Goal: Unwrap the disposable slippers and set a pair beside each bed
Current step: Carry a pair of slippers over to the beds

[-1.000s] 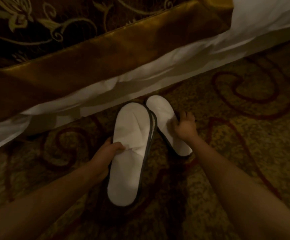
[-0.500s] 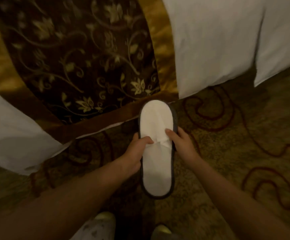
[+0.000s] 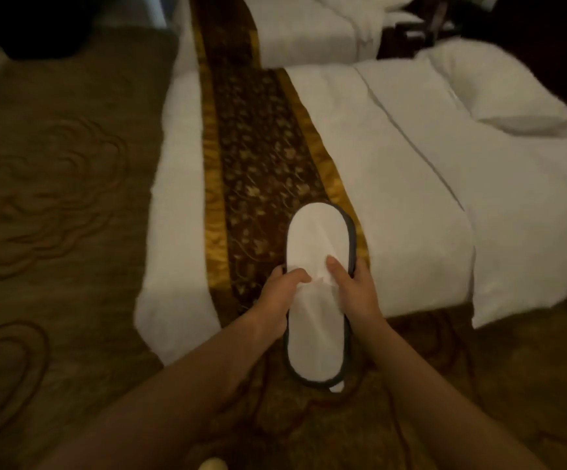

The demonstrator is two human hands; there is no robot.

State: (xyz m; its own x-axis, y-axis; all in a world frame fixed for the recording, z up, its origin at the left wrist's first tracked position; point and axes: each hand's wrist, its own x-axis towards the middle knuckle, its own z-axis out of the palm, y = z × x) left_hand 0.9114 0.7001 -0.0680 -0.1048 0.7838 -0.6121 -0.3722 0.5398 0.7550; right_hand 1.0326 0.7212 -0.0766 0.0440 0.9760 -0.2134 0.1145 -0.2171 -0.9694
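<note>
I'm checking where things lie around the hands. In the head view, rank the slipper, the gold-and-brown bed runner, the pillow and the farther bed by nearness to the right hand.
1. Slipper: gripped by the right hand itself.
2. Bed runner: just behind, to its left.
3. Pillow: up at the right.
4. Farther bed: top of the view.

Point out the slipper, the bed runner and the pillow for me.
slipper [image 3: 316,239]: head view, white toe upper.
bed runner [image 3: 258,157]: head view, dark floral middle strip.
pillow [image 3: 489,86]: head view, top face.
</note>
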